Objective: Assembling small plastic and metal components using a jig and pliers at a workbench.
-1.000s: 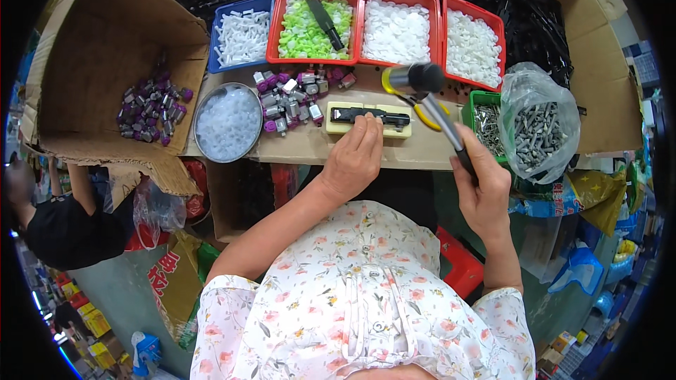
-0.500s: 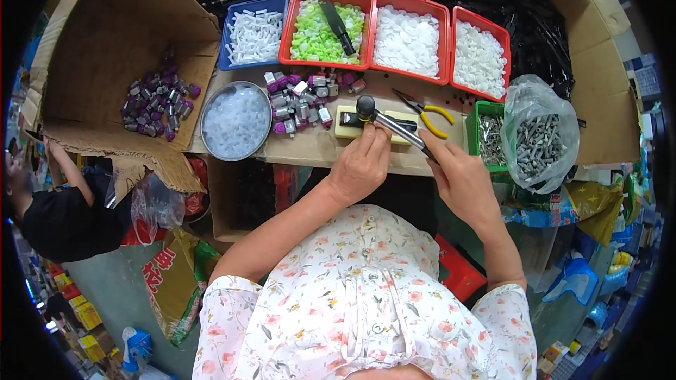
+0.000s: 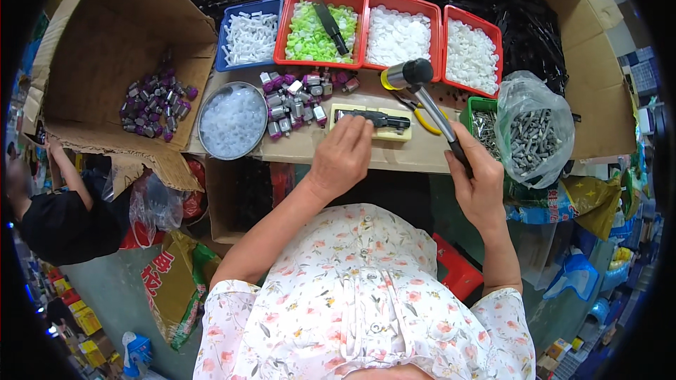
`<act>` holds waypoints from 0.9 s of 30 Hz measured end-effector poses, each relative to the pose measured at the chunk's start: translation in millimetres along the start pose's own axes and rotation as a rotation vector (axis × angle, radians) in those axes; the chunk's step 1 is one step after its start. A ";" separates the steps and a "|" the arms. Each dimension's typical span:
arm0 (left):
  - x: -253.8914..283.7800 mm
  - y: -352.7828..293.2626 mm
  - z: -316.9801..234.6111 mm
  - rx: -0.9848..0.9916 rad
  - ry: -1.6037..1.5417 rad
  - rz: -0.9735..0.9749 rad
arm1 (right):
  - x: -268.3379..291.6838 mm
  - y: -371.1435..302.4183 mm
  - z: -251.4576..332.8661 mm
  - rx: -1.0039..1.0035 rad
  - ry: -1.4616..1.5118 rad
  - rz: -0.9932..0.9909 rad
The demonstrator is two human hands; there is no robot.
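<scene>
My right hand (image 3: 479, 176) is wrapped round the dark grip of a hammer (image 3: 435, 114). The hammer's black and silver head is raised over the bench, up and to the left of that hand. A long black plastic part (image 3: 384, 119) lies in a cream-coloured block (image 3: 391, 134). The closed fingers of my left hand (image 3: 343, 158) hold the left end of this part against the block and hide that end. Behind the hammer shaft lie pliers with yellow handles (image 3: 427, 122), partly covered.
Small motors (image 3: 296, 102) are heaped beside a round bowl (image 3: 232, 156) of translucent pieces. Behind stand a blue bin (image 3: 220, 56) and red bins (image 3: 284, 49) of plastic pieces. Right are a green bin (image 3: 473, 116) and a bag of grey pins (image 3: 531, 144). A cardboard box (image 3: 91, 56) stands left.
The hammer has swung up and right, away from the block. My left hand has moved left and down, onto the black part's left end, uncovering its right side.
</scene>
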State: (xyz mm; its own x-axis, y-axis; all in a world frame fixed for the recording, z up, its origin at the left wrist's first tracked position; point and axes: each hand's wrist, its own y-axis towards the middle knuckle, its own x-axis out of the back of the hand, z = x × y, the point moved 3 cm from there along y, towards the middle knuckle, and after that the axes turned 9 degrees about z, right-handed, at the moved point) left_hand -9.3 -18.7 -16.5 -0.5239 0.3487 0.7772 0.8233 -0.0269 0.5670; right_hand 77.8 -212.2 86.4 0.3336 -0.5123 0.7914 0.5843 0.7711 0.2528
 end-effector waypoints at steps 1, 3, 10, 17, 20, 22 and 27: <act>2.6 -1.5 2.8 0.033 0.009 -0.025 | -2.6 -3.6 -3.9 -0.005 -0.001 -0.001; 5.0 -2.2 3.2 0.027 0.037 -0.026 | -18.5 -9.6 -17.4 -0.129 -0.213 0.323; 0.4 -4.3 4.8 0.012 0.053 -0.017 | -11.7 -14.6 -7.1 -0.035 -0.012 0.050; 2.5 -3.3 4.2 -0.021 0.069 -0.026 | -0.7 -30.5 -1.7 0.010 -0.020 -0.021; 2.2 0.1 5.1 -0.027 0.092 -0.016 | -12.1 -35.5 -20.2 -0.135 -0.128 0.215; 2.2 6.1 8.0 -0.034 0.080 -0.012 | -11.5 -37.4 -19.7 -0.240 -0.185 0.380; 2.2 10.9 -0.3 -0.077 0.066 0.012 | 20.9 -41.5 -9.5 -0.116 0.033 -0.114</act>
State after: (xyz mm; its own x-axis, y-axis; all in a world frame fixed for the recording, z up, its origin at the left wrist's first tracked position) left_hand -1.5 -18.5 -8.5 -0.5291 0.2851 0.7992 0.8119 -0.1039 0.5745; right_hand 67.5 -258.6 87.1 0.2832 -0.6073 0.7422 0.7007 0.6595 0.2722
